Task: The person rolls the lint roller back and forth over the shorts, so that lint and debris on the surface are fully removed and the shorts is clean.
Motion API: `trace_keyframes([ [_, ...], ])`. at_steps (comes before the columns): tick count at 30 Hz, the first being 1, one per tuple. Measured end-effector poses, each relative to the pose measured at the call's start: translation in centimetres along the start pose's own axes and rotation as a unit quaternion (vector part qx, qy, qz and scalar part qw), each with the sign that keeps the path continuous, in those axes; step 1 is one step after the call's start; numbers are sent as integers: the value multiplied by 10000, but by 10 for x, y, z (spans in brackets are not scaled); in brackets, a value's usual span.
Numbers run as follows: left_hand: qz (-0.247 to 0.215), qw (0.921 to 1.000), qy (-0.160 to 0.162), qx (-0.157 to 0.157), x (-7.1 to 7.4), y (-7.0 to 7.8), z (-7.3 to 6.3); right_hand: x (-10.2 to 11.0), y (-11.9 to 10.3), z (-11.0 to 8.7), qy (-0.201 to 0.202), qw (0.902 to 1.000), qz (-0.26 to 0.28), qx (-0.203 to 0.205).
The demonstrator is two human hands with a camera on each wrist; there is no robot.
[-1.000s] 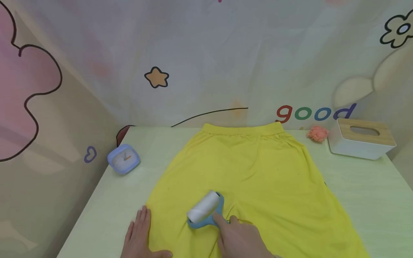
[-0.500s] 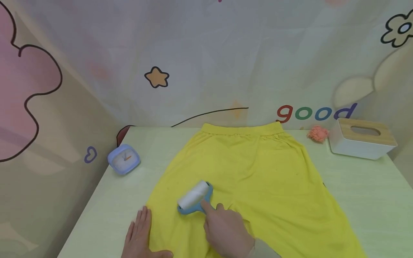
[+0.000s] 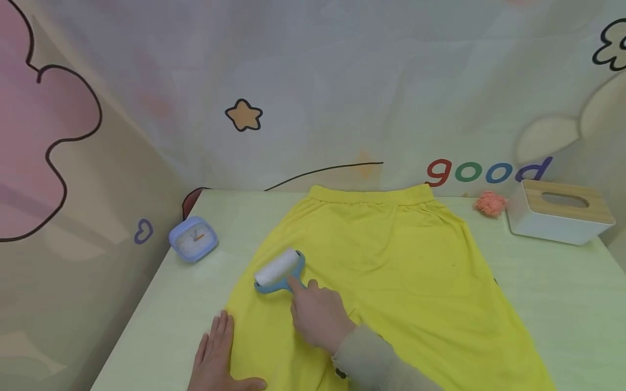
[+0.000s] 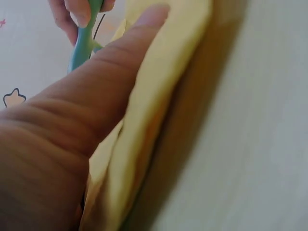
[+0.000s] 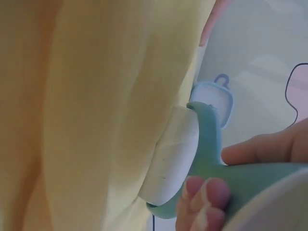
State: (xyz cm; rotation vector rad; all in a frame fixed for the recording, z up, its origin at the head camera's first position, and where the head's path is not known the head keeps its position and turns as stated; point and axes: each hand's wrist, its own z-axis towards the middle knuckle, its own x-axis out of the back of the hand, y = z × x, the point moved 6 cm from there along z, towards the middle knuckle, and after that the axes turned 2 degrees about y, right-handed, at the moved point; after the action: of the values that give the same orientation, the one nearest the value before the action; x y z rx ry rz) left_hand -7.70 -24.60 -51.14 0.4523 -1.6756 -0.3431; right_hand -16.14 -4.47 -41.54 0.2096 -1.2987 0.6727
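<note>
A yellow pair of elastic-waisted pants (image 3: 391,250) lies spread on the pale green table. My right hand (image 3: 320,315) grips the blue handle of a lint roller (image 3: 279,269), index finger laid along the neck. In the right wrist view the white roll of the lint roller (image 5: 171,156) meets the yellow cloth, and the fingers (image 5: 211,192) wrap the handle. My left hand (image 3: 215,353) rests flat at the left edge of the pants, fingers straight and thumb on the cloth. The left wrist view shows that thumb (image 4: 110,67) along the fabric edge.
A blue clock (image 3: 194,239) stands at the table's left edge. At the back right are a fluffy coral ball (image 3: 490,203) and a white tissue box (image 3: 557,217) with a wooden lid. A printed curtain (image 3: 318,98) hangs behind the table (image 3: 146,326).
My right hand has moved the lint roller up and left across the left side of the pants. My left hand keeps its place on the cloth. The head view has shifted slightly.
</note>
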Motion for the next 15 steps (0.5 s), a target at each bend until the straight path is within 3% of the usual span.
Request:
trace_keyframes([
  [5, 14, 9998, 146, -109, 0, 0, 2, -1, 5, 5, -358, 9972, 655, 54],
  [10, 89, 9998, 154, -109, -4, -4, 4, 5, 16, 0, -817, 9869, 1382, -155],
  [15, 233, 9997, -63, 87, -8, -7, 4, 34, 30, -20, -387, 9797, 1875, -588],
])
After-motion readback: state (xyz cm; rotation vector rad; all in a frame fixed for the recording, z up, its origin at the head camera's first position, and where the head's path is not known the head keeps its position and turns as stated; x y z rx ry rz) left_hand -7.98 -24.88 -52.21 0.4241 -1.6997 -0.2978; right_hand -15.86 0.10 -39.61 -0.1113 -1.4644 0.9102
